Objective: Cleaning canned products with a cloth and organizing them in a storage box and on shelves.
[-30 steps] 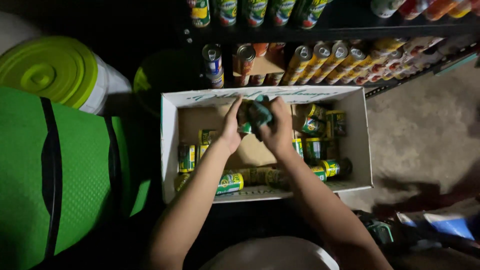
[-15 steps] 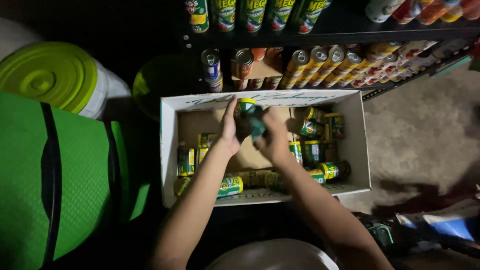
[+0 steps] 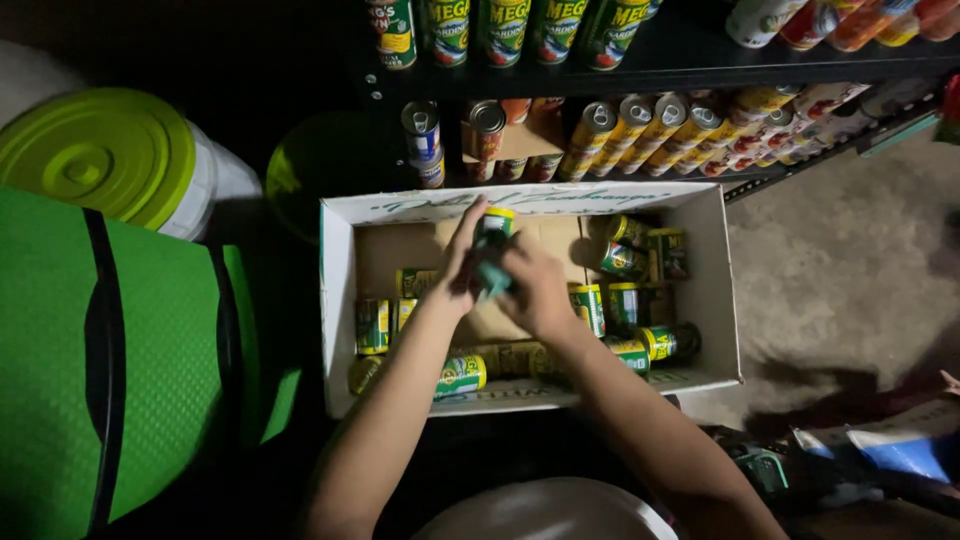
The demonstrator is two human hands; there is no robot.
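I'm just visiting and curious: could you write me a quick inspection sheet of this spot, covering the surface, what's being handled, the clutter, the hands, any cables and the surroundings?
Surface: a rough concrete floor; on it an open cardboard box with its brown bottom partly bare.
Things in hand: one green can with a yellow lid, held over the box between both hands.
Clutter: more green cans lie loose in the box, most on their sides.
Hands: left hand and right hand both grip the can.
Cables: nothing seen.
Surroundings: dark shelves of tins and bottles behind the box; a white tub with a lime-green lid and a green mat on the left.
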